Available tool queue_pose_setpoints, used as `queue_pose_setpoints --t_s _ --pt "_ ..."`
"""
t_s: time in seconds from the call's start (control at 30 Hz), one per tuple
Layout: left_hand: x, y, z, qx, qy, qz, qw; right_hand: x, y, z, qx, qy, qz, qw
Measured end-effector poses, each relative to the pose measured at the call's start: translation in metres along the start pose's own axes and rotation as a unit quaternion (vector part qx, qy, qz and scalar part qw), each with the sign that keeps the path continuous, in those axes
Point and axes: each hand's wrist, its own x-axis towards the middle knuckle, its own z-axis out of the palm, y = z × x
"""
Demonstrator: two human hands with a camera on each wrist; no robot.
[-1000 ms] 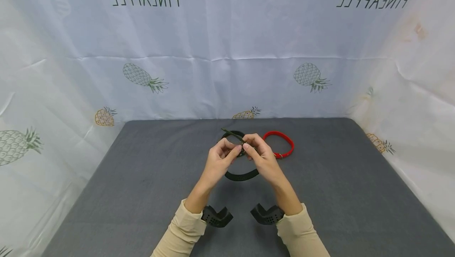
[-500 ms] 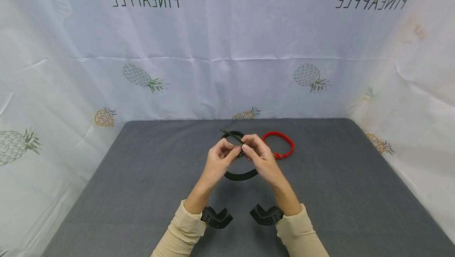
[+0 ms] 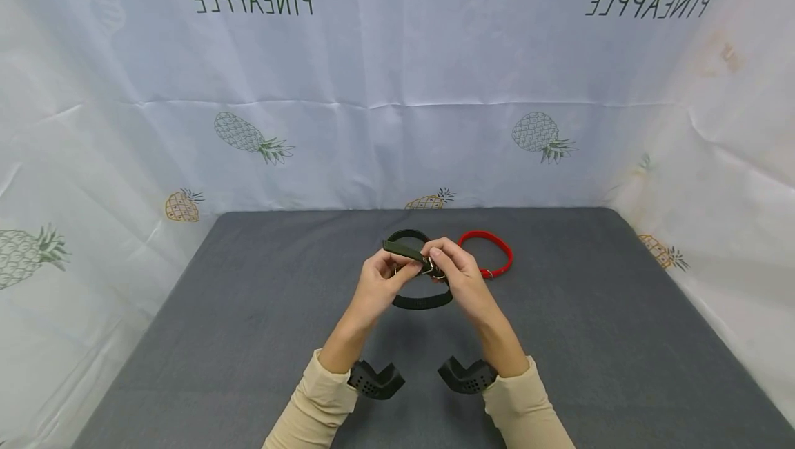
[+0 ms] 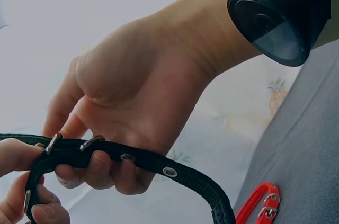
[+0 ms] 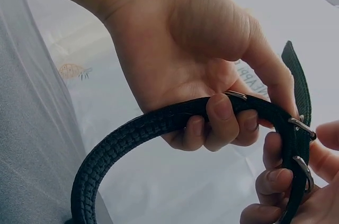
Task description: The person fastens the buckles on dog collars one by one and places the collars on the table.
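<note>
A dark green, nearly black collar [image 3: 422, 302] hangs as a loop between both hands, above the table. My left hand [image 3: 377, 280] pinches it on the left, with thumb and fingers by the flat free end of the strap [image 3: 400, 250], which points up and left. My right hand [image 3: 467, 282] grips it on the right, next to the metal buckle [image 5: 302, 127]. The left wrist view shows metal eyelets [image 4: 169, 171] along the strap, and the right wrist view a braided surface. The fingers partly hide the strap around the buckle.
A red collar [image 3: 509, 253] lies on the grey table [image 3: 261, 318], right of the hands. Behind the hands a black collar [image 3: 406, 232] lies partly hidden. A white curtain [image 3: 385, 56] printed with pineapples hangs behind the table.
The strap's free end has turned from edge-on to its flat side and dropped slightly. The buckle between the hands has come into sight. Both hands keep their hold.
</note>
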Motion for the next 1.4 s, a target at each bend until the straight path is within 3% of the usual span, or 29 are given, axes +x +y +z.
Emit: queue_pose_setpoints --t_s 0.23,0.5,0.63,1.07,1.4 --pt "0.001 -0.002 -0.001 0.010 -0.011 0.021 0.9997 -0.001 -0.002 0.000 0.004 -0.005 -0.008 0.9999" --pt "0.002 -0.004 -0.006 0.029 -0.055 0.031 0.9976 -0.002 -0.003 -0.003 -0.005 0.018 0.015 0.9997" --pt "0.002 -0.004 -0.007 0.051 -0.069 0.042 0.9955 -0.002 -0.003 -0.005 -0.003 0.020 0.008 0.9998" --pt "0.001 -0.004 -0.008 0.090 -0.067 0.091 0.9894 -0.001 -0.003 -0.009 0.024 -0.011 0.022 0.9994" --pt "0.002 -0.007 -0.006 0.155 -0.057 0.117 0.9794 -0.003 -0.008 -0.013 -0.010 -0.054 0.052 0.9972"
